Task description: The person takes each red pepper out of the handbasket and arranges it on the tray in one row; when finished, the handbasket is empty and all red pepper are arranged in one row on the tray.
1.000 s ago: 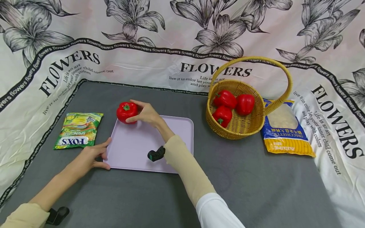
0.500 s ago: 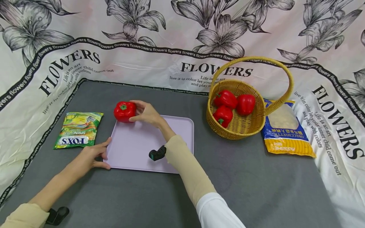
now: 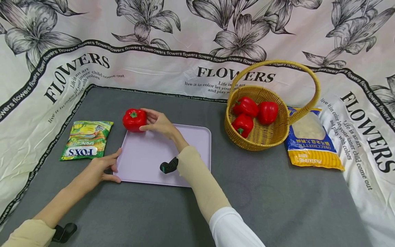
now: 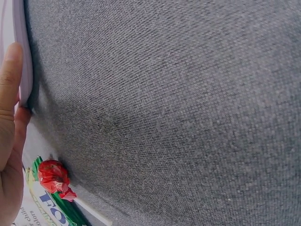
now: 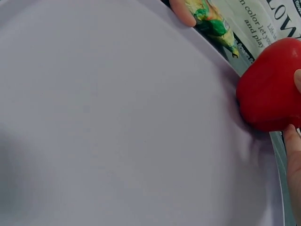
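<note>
In the head view, my right hand [image 3: 158, 123] grips a red bell pepper [image 3: 134, 120] from its right side, thumb in front and fingers behind. The pepper stands upright at the far left corner of a pale purple tray [image 3: 148, 154]. The right wrist view shows the pepper [image 5: 270, 87] over the tray rim, with part of the hand out of frame. My left hand [image 3: 100, 171] holds the tray's near left corner between thumb and fingers. In the left wrist view, the thumb [image 4: 10, 77] lies along the tray's edge.
A green FOXS candy bag [image 3: 87, 140] lies left of the tray. Near it, the left wrist view shows a red crinkled wrapper [image 4: 54, 176]. At right, a yellow wicker basket [image 3: 279, 137] holds 3 red peppers, beside a blue and yellow pasta bag [image 3: 314, 151].
The right hand and pepper have shifted slightly left, mostly in the first half second, and the pepper has turned a little. The left hand stays on the tray. The head view has shifted slightly.
</note>
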`<state>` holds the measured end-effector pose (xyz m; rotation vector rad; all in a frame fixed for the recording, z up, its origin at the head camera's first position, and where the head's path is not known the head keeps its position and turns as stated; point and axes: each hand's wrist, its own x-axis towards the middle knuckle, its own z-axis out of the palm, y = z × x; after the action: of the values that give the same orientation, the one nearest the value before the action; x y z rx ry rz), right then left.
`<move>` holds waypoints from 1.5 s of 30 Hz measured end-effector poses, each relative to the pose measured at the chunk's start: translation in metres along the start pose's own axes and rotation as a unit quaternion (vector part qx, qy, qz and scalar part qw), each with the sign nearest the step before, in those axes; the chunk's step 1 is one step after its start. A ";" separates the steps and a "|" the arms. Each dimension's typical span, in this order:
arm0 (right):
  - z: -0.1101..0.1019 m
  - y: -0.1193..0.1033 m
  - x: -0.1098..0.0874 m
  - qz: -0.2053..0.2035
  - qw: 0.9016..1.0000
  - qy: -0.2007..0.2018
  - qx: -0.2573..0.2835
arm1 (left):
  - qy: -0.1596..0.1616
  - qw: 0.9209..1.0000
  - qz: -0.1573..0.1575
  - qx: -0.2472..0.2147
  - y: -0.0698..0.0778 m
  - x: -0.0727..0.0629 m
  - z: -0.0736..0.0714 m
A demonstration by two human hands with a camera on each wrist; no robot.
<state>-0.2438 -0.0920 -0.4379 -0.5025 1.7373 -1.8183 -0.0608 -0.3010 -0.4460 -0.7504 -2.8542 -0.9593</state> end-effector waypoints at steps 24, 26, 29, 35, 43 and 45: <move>-0.019 -0.006 -0.007 -0.020 0.999 -0.016 0.032 | 0.007 1.000 0.004 0.003 0.001 0.000 0.000; -0.023 -0.007 -0.009 -0.024 0.999 -0.019 0.028 | 0.007 1.000 0.004 0.000 0.001 0.000 0.000; -0.028 -0.010 -0.013 -0.034 0.999 -0.022 0.017 | 0.008 1.000 0.003 -0.003 0.001 -0.001 0.000; -0.038 -0.019 -0.025 -0.056 0.998 -0.025 -0.007 | 0.018 1.000 0.010 0.012 0.000 -0.002 0.002; -0.048 -0.030 -0.038 -0.066 0.997 -0.036 0.019 | 0.019 1.000 0.012 0.011 0.000 0.000 0.002; -0.051 -0.032 -0.041 -0.071 0.996 -0.042 0.022 | 0.022 1.000 0.015 0.011 0.000 0.000 0.003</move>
<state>-0.2484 -0.0271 -0.4061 -0.6900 1.6367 -1.9002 -0.0604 -0.2998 -0.4483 -0.7587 -2.8034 -0.9266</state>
